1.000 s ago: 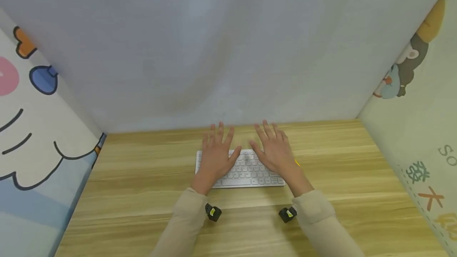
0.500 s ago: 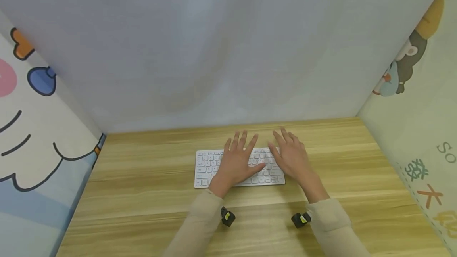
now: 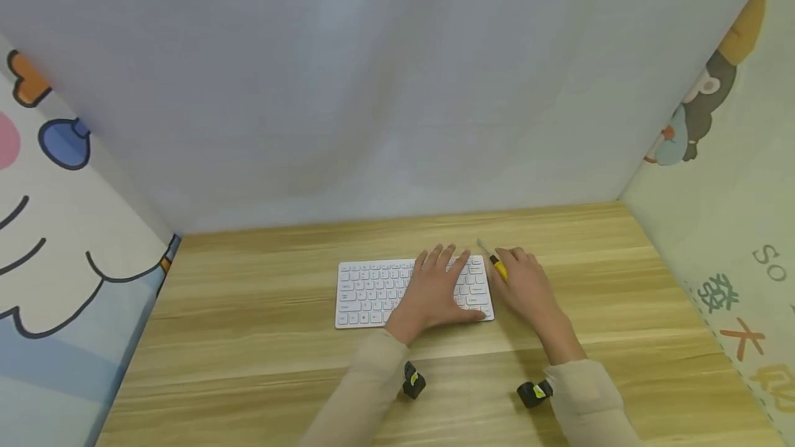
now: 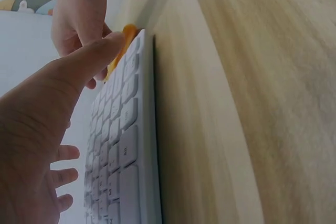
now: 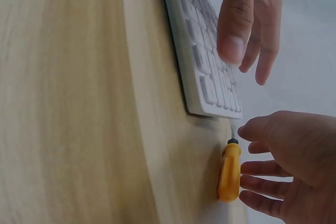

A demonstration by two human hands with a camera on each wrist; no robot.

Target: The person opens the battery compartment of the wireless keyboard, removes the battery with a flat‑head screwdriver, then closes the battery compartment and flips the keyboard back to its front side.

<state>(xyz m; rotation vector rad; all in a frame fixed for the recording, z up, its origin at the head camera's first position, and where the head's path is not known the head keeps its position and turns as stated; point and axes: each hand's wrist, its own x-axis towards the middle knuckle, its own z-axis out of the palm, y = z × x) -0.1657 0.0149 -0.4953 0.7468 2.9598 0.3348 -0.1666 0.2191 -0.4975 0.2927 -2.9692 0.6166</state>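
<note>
- White keyboard (image 3: 369, 292) lay flat on the wood-grain table (image 3: 248, 343), its left half uncovered.
- Over its right half I held my left hand (image 3: 435, 292), fingers spread and thumb stretched out toward the near right corner; whether any fingertip pressed a key, I couldn't tell.
- Just past the keyboard's right edge was the screwdriver (image 5: 229, 174), its yellow handle toward me, its shaft pointing away toward the grey backdrop (image 3: 397, 88).
- I had my right hand (image 3: 524, 285) right beside that handle, fingers slightly apart and loosely bent; I couldn't tell whether the tips touched it.
- Cream sleeves (image 3: 354, 392) covered both my forearms.
</note>
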